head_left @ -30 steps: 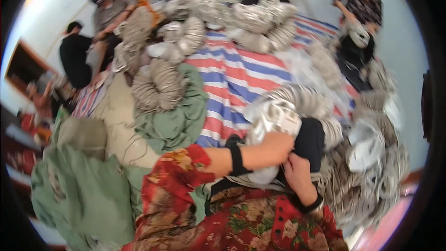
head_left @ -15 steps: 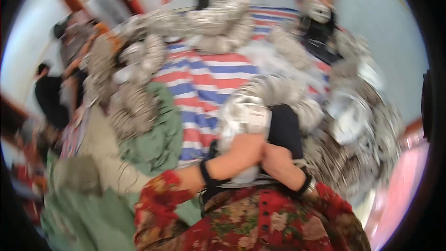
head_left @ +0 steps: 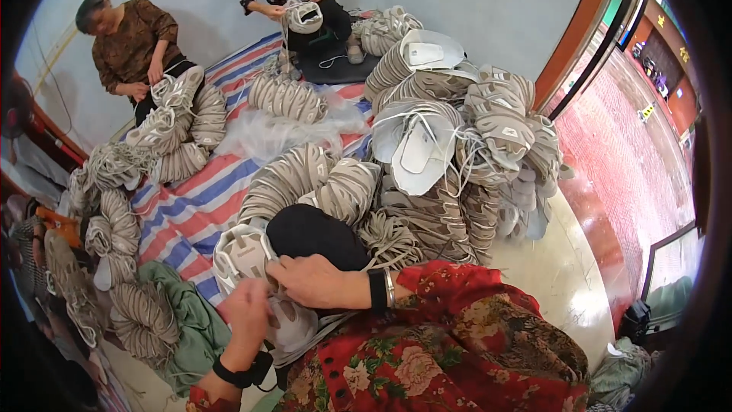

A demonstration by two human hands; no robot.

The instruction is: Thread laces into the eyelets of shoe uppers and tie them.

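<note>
A beige-and-white shoe upper lies in front of my lap, beside a dark rounded cloth-covered shape, probably my knee. My right hand reaches across from the right, its fingertips pinched at the upper's edge. Close to it on the left, my left hand is raised with its fingers curled and slightly smeared; whatever they may hold is hidden. Below the hands shows another pale part of shoe material, with light laces running beside it. A coil of beige laces lies right of the knee.
Nested stacks of shoe uppers lie ahead on a striped sheet, with a large heap to the right. Clear plastic lies between. Two people sit at the far side handling uppers. Green cloth lies at left; a doorway opens at right.
My view has swung to the right, bringing the doorway in. My hands, pressed together before, are now slightly apart, the left one lifted off the right.
</note>
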